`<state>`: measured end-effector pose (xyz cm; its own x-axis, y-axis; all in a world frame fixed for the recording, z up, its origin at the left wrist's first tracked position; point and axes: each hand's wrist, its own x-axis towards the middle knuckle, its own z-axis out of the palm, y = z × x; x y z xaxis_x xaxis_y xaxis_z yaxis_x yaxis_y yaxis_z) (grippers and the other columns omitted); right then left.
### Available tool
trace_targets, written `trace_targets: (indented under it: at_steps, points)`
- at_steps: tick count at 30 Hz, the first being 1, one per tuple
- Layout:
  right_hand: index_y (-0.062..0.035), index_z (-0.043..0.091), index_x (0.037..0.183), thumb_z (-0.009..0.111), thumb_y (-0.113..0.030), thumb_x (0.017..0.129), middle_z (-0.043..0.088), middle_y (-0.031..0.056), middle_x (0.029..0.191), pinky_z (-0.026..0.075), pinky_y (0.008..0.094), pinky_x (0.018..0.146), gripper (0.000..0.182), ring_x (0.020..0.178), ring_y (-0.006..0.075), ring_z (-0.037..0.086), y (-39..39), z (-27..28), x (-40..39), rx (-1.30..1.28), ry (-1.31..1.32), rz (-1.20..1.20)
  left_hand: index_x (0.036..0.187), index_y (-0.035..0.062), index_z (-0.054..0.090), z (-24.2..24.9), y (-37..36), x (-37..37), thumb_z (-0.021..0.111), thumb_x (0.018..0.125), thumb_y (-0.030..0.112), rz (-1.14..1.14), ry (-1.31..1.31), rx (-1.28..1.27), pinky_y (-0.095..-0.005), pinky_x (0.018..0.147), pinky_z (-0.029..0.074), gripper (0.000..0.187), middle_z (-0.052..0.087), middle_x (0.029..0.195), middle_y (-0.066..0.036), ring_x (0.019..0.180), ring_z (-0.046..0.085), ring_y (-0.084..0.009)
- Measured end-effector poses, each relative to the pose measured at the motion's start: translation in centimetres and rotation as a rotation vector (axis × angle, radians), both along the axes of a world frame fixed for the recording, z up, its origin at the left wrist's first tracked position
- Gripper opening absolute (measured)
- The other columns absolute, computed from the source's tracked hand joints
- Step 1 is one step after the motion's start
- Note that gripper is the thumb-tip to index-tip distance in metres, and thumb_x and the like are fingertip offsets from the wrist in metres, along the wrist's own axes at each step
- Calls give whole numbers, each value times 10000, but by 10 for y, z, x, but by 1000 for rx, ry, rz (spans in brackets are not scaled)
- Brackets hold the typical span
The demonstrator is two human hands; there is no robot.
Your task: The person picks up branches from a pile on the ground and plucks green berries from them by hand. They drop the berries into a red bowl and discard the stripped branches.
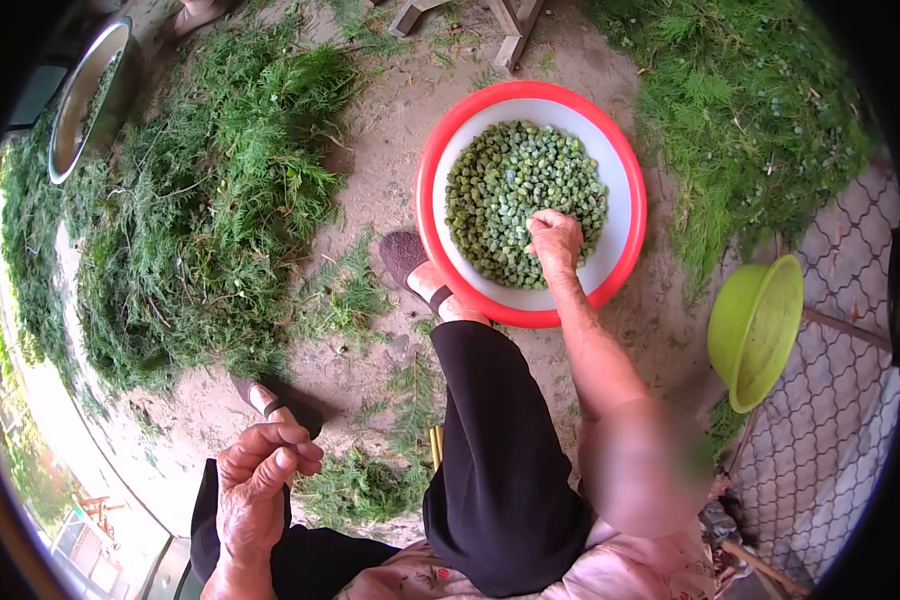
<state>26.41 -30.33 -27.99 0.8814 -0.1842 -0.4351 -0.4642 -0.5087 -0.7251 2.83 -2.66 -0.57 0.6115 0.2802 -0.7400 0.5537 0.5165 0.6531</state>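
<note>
Small green cones point(510, 190) fill much of a white basin with a red rim point(630, 165) on the ground. Over the right part of the cones is my right hand point(555, 240), its fingers pinched together; whatever may be between the fingertips is too small to make out. My left hand point(260, 480) is raised above my left leg, away from the basin. Its fingers are curled and the thumb presses near them; anything inside is hidden.
Cut evergreen branches point(200, 210) lie heaped on the left, with another leafy heap point(750, 110) at the upper right. A lime-green basin point(755, 335) leans by the patterned paving. A metal bowl point(90, 100) stands upper left, and wooden legs point(510, 35) at the top.
</note>
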Motion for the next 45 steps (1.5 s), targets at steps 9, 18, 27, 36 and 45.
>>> trace_targets:
  at_steps: [9, 18, 27, 36, 45]
  points:
    - [-40, 657, 754, 601, -78, 704, 640, 114, 705, 491, 336, 606, 84, 624, 241, 615, -13, -34, -9, -241, -377, 116, 969, -28, 611, 2, 2, -4, 631, 820, 120, -2, 6, -21, -271, 725, 488, 211, 633, 823, -103, 756, 603, -165]
    - [-13, 583, 845, 601, -23, 804, 603, 55, 736, 472, 266, 533, 46, 589, 146, 583, -6, 82, -33, 878, 37, -255, 985, -12, 607, 7, 0, -6, 624, 831, 129, -13, -47, -23, -275, 736, 478, 209, 640, 836, -86, 783, 593, -149]
    - [19, 575, 877, 558, 17, 823, 630, 100, 776, 536, 274, 611, 57, 639, 170, 626, 74, 222, -76, 1118, 218, 277, 1176, 24, 509, 8, -22, 15, 584, 870, 247, -127, -266, -64, -362, 839, 472, 386, 523, 1172, -100, 1027, 547, -227]
    - [36, 564, 883, 557, 14, 816, 619, 91, 770, 510, 239, 603, 71, 624, 122, 599, 133, 311, -113, 969, 193, 643, 1043, 2, 572, 26, -10, 7, 545, 878, 106, 32, -479, -345, -320, 742, 525, 197, 639, 910, -101, 838, 626, -201]
    - [42, 528, 926, 541, 17, 825, 572, 66, 776, 480, 225, 557, 105, 599, 96, 561, 197, 348, -152, 974, 105, 602, 1019, -11, 535, 39, 30, -21, 520, 878, 41, 453, -577, -317, -280, 705, 508, 151, 595, 885, -84, 768, 592, -167]
